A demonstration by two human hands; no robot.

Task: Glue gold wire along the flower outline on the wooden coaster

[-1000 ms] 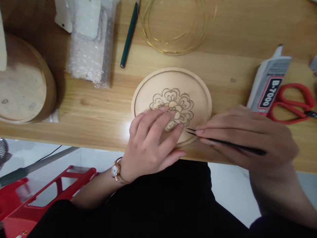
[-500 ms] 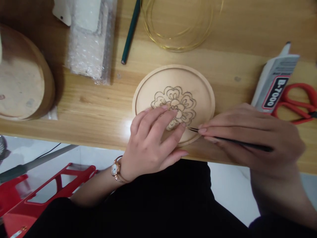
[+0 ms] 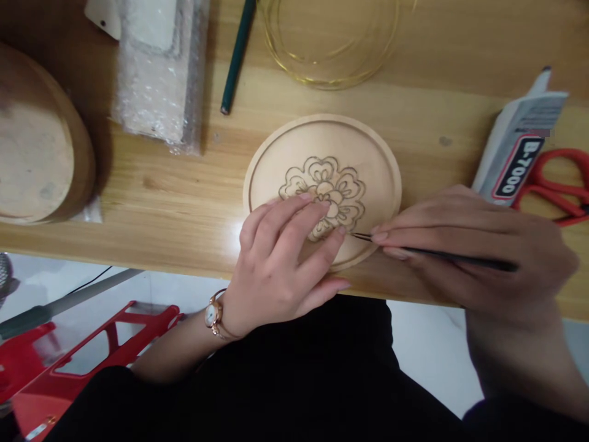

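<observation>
Far left of frame, a round wooden block (image 3: 34, 159) was cut off by the edge; a bubble-wrap packet (image 3: 159, 73) and green pencil (image 3: 237, 58) ran off the top. Lower centre-left, the left hand (image 3: 280, 270), w/ a watch (image 3: 213, 316) at the wrist, lay palm-down, fingers (image 3: 294, 212) spread and pressed onto the wooden plate (image 3: 285, 159) at frame centre, covering the lower-left part of its flower design (image 3: 334, 184). Wire coil (image 3: 331, 55) above was partly cut off. Right of centre, the right hand (image 3: 469, 245) lay low, thumb and forefinger pinching black tweezers (image 3: 453, 258); tips touched the flower's lower right edge, exact contact too small to see. Glue tube (image 3: 518, 153) and red scissors (image 3: 559, 184) at far right, scissors partly hidden.
</observation>
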